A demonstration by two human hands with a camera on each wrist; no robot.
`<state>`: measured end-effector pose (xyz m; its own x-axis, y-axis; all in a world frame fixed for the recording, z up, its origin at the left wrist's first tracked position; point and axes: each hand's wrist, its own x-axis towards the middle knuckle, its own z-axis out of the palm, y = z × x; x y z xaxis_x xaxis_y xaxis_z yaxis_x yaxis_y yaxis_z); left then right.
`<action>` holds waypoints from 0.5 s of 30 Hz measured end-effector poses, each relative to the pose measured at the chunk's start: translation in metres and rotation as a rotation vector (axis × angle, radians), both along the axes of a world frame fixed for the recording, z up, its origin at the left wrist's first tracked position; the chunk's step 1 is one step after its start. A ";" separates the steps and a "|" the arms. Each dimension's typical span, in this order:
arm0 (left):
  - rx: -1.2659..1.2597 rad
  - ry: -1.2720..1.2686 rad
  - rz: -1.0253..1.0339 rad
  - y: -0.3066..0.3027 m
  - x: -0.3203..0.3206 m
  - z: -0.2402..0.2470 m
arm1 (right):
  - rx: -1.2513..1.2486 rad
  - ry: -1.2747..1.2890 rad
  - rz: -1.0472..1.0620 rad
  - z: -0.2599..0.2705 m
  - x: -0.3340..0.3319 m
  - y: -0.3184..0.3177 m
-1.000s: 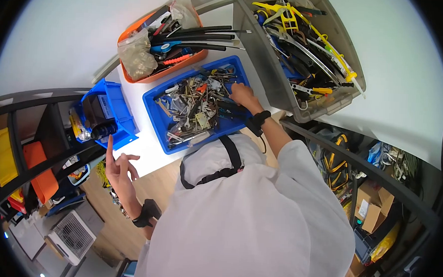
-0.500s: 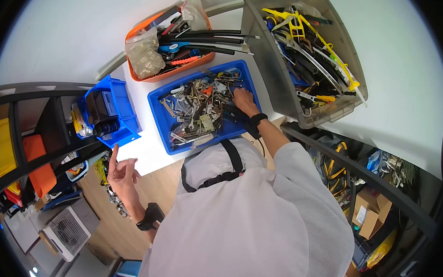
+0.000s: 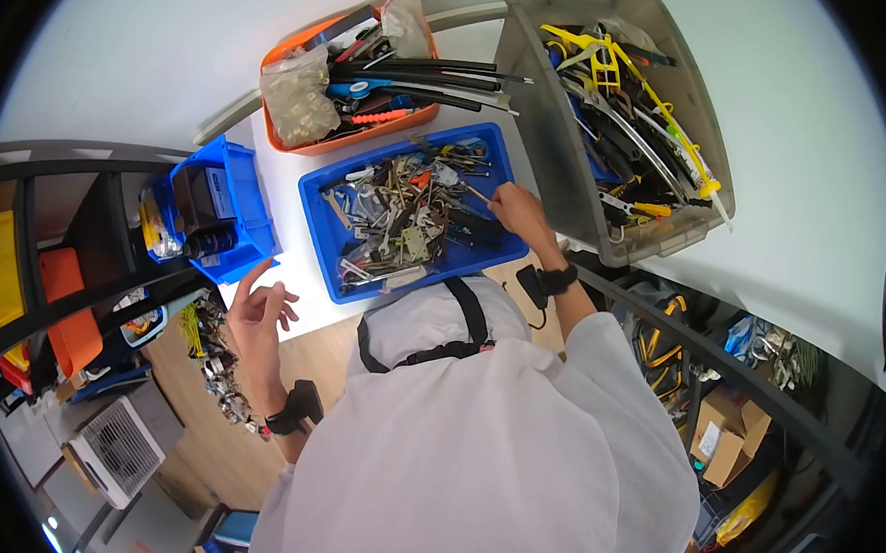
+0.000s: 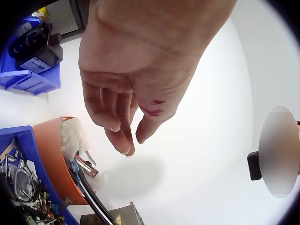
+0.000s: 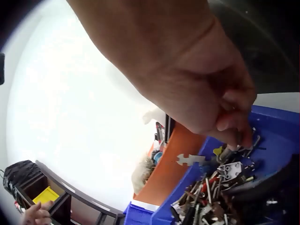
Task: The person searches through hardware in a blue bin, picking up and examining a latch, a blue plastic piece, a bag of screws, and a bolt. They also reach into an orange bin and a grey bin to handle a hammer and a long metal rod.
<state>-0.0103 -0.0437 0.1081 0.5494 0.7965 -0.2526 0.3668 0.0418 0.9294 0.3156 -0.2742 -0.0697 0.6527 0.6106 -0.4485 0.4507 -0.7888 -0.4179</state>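
Note:
My right hand (image 3: 521,213) is over the right side of a blue tray (image 3: 316,245). Its fingertips pinch a thin metal rod (image 3: 475,192) that slants toward the pile; what kind of piece this is I cannot tell. Loose hardware (image 5: 213,194) and small tools fill most of the tray, among them an open-end wrench (image 3: 337,211). My left hand (image 3: 257,319) hangs in the air at the left, nearest a blue bin (image 3: 252,201). Seen from the left wrist, its fingers (image 4: 123,140) are loosely bent and hold nothing.
Behind the tray stands an orange bin (image 3: 360,137) with bags and long black strips jutting right. A tall grey bin (image 3: 532,111) of tools rises close to my right hand. Dark shelving (image 3: 118,174) stands at the left, and a dark rail (image 3: 720,341) runs along the right.
My right hand has drawn back from the pile toward the tray's right edge, with the thin metal rod now showing in its fingertips. The left hand has shifted slightly, its fingers more bent.

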 end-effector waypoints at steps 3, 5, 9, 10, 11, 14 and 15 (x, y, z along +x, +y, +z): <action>-0.025 0.006 -0.048 0.004 0.005 -0.008 | 0.137 0.115 0.008 0.035 -0.007 -0.001; -0.079 -0.005 -0.109 0.007 0.011 -0.013 | 0.220 0.171 0.023 0.063 -0.016 0.004; -0.049 0.042 -0.238 0.006 0.030 -0.020 | 0.384 0.277 0.087 0.129 -0.032 0.017; -0.049 0.046 -0.229 0.003 0.039 -0.016 | 0.395 0.307 0.103 0.141 -0.035 0.020; -0.016 0.028 -0.284 0.000 0.049 -0.012 | 0.395 0.311 0.111 0.149 -0.038 0.022; 0.009 0.001 -0.364 -0.005 0.071 0.000 | 0.471 0.425 0.132 0.172 -0.047 0.028; 0.004 -0.012 -0.399 -0.006 0.075 0.002 | 0.475 0.473 0.138 0.180 -0.049 0.030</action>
<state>0.0645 -0.0498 0.1097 0.8188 0.5210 -0.2412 0.3423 -0.1058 0.9336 0.2662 -0.2439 0.1102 0.3549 0.8752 -0.3287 0.2179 -0.4193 -0.8813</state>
